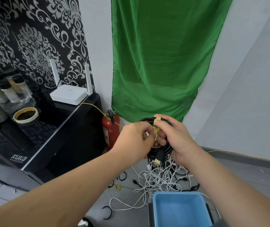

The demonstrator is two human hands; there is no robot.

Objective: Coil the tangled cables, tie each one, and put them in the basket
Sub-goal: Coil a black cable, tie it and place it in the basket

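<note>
L hand (pixel 136 136) pinches tape strip (pixel 156 130). Strip wraps black coil (pixel 152 153), held mid-air. R hand (pixel 178 140) has fingers curled round coil.

Risk: tape sticks to fingers, loops spring loose. Hanging plug (pixel 158 158) may snag floor tangle (pixel 157 177). Basket (pixel 178 208) below, empty.

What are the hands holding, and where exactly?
The right hand grips the black coiled cable around its bundled loops; the left hand pinches the tape strip wrapped over that coil.
</note>
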